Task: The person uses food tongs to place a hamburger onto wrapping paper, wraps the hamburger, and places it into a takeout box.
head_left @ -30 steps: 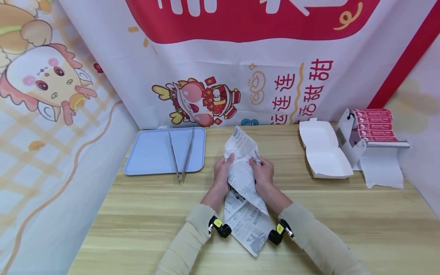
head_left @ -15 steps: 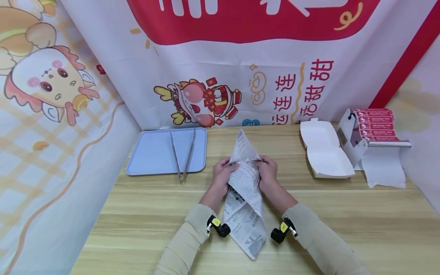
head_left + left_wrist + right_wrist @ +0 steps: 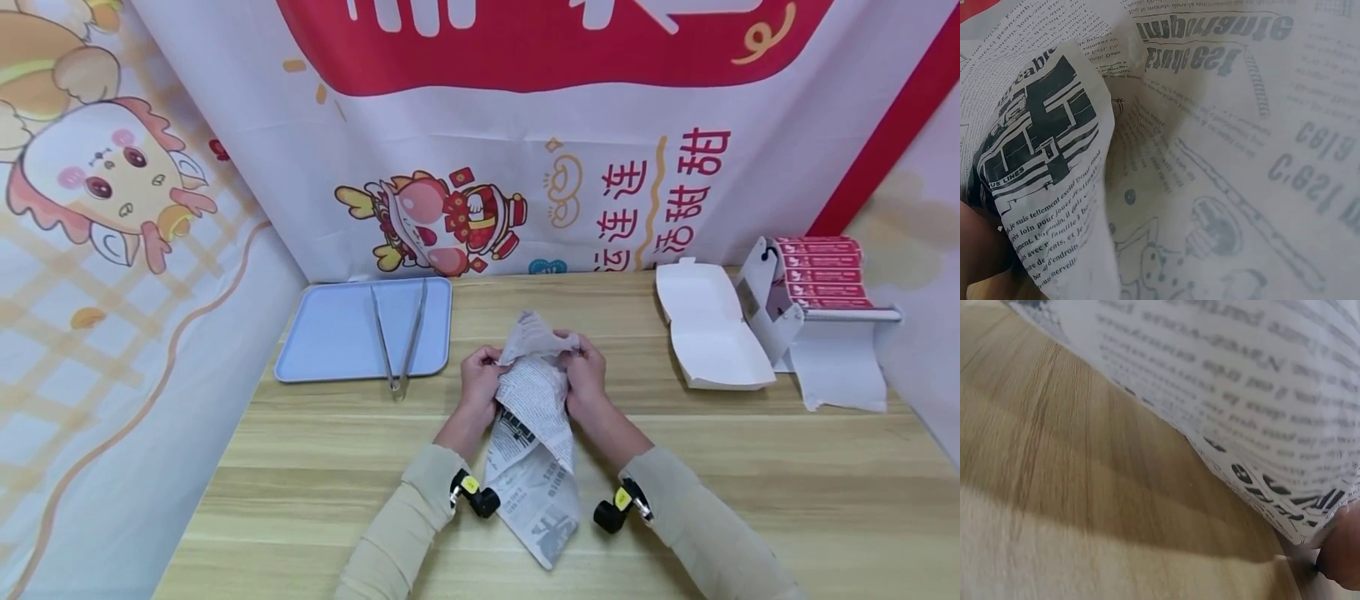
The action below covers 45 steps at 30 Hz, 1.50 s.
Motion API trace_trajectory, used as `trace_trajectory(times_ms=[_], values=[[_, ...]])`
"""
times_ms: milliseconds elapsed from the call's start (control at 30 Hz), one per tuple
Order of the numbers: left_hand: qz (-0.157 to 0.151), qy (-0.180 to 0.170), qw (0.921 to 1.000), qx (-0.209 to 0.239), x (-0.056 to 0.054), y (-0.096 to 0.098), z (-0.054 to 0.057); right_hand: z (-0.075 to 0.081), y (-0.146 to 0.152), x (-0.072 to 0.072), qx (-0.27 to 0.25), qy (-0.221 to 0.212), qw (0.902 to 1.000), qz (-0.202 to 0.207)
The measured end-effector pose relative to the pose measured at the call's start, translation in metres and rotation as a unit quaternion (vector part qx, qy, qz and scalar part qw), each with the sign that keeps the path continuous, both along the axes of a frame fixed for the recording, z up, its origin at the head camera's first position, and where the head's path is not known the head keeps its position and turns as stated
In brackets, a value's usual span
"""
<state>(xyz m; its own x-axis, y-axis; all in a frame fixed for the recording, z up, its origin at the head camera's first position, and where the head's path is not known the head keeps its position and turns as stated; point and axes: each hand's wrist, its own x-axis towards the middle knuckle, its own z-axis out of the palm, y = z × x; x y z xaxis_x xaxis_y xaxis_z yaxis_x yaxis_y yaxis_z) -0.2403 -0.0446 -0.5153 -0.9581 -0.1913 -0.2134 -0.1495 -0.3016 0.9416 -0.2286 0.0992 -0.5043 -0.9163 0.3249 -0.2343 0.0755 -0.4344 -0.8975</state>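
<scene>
A sheet of newsprint-patterned wrapping paper, folded into a long packet, lies between the two hands in the head view. The left hand grips its left edge near the far end. Opposite, the right hand pinches the right edge, where the paper bunches up. The packet's far tip stands partly bent over toward the person, and its near end tapers to a loose corner. Whatever the paper wraps is hidden. Close up, the left wrist view is filled by the printed paper; the right wrist view shows the paper's edge over the wood.
On the left, a blue tray carries metal tongs that overhang its front edge. To the right stands an open white box, beside a dispenser with a red-and-white label roll. A printed banner hangs behind the wooden table.
The far tip of the paper has folded down toward the person and now stands shorter. Both hands have shifted to grip its edges around that fold, and the near part looks narrower.
</scene>
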Motion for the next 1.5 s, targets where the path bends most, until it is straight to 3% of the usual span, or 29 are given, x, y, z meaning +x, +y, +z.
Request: trace_trajectory(times_ms=[233, 467, 633, 667, 733, 767, 800, 833, 867, 900, 967, 1033, 1133, 1200, 1267, 1333, 1400, 1500], values=[[-0.025, -0.022, 0.9978, 0.058, -0.006, -0.007, -0.001, -0.002, 0.003, -0.001, -0.02, 0.02, 0.9994, 0.022], [-0.035, -0.048, 0.9927, 0.105, -0.006, -0.01, -0.001, -0.006, -0.001, 0.002, 0.046, 0.014, 0.9988, 0.013], [-0.036, -0.02, 0.9936, 0.106, -0.003, -0.014, 0.003, -0.008, -0.005, 0.004, 0.075, 0.015, 0.9971, -0.004], [-0.037, -0.007, 0.9945, 0.097, -0.003, -0.015, 0.004, -0.008, -0.005, 0.004, 0.079, 0.014, 0.9967, -0.005], [-0.051, 0.024, 0.998, 0.029, -0.002, -0.019, 0.011, -0.008, -0.006, 0.005, 0.089, 0.015, 0.9959, -0.01], [-0.067, 0.045, 0.9963, -0.031, -0.002, -0.022, 0.015, -0.009, -0.006, 0.005, 0.091, 0.016, 0.9957, -0.011], [-0.088, 0.068, 0.9875, -0.112, -0.002, -0.023, 0.02, -0.009, -0.005, 0.005, 0.093, 0.016, 0.9955, -0.011], [-0.114, 0.092, 0.9689, -0.199, -0.001, -0.025, 0.026, -0.009, -0.005, 0.005, 0.094, 0.016, 0.9953, -0.012], [-0.141, 0.118, 0.9417, -0.282, -0.001, -0.025, 0.032, -0.009, -0.005, 0.005, 0.094, 0.019, 0.9953, -0.014], [-0.168, 0.143, 0.907, -0.358, 0.0, -0.025, 0.039, -0.01, -0.005, 0.005, 0.094, 0.022, 0.9952, -0.017], [-0.239, 0.199, 0.8314, -0.46, 0.001, -0.022, 0.052, -0.011, -0.006, 0.005, 0.094, 0.029, 0.995, -0.017], [-0.323, 0.23, 0.7584, -0.517, 0.002, -0.018, 0.061, -0.011, -0.006, 0.005, 0.095, 0.039, 0.9945, -0.018], [-0.419, 0.248, 0.656, -0.577, 0.006, -0.014, 0.06, -0.013, -0.004, 0.005, 0.107, 0.045, 0.9933, -0.004], [-0.446, 0.254, 0.608, -0.606, 0.01, -0.014, 0.053, -0.012, 0.002, 0.006, 0.138, 0.044, 0.9892, 0.018], [-0.446, 0.26, 0.5874, -0.623, 0.014, -0.015, 0.044, -0.01, 0.014, 0.004, 0.213, 0.045, 0.9743, 0.059], [-0.434, 0.271, 0.5823, -0.632, 0.015, -0.015, 0.037, -0.006, 0.029, 0.003, 0.318, 0.045, 0.9397, 0.119], [-0.421, 0.282, 0.5804, -0.638, 0.016, -0.016, 0.032, 0.0, 0.045, 0.0, 0.415, 0.053, 0.8893, 0.184], [-0.415, 0.296, 0.5758, -0.639, 0.017, -0.016, 0.028, 0.006, 0.061, -0.004, 0.513, 0.084, 0.8141, 0.259]])
